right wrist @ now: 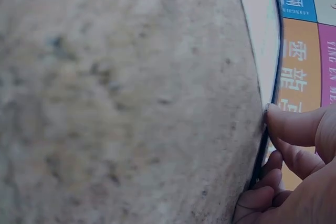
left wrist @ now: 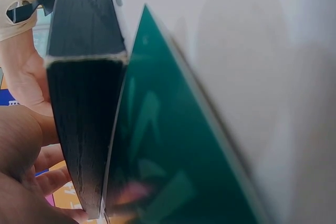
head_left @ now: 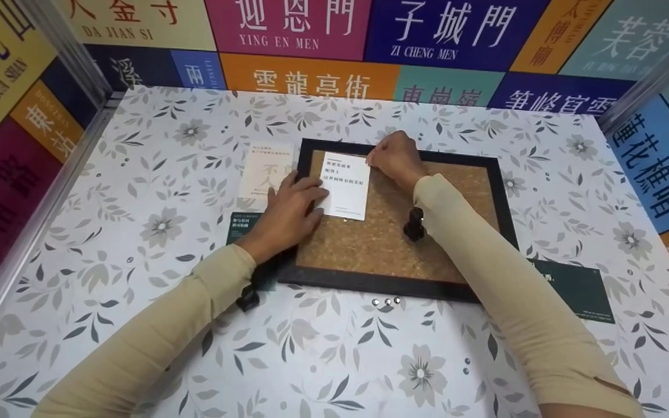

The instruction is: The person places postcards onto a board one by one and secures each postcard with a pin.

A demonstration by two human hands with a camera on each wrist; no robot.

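My loose left hand (head_left: 291, 213) is maybe steadying this white paper rectangle (head_left: 346, 196); I can't tell if my right hand (head_left: 397, 158) is pinching.

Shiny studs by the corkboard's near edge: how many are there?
3, in a row on the table: left stud, middle stud and right stud. More may be hidden under the right sleeve.

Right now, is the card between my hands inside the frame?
Inside: the white card lies on the cork, within the black frame.
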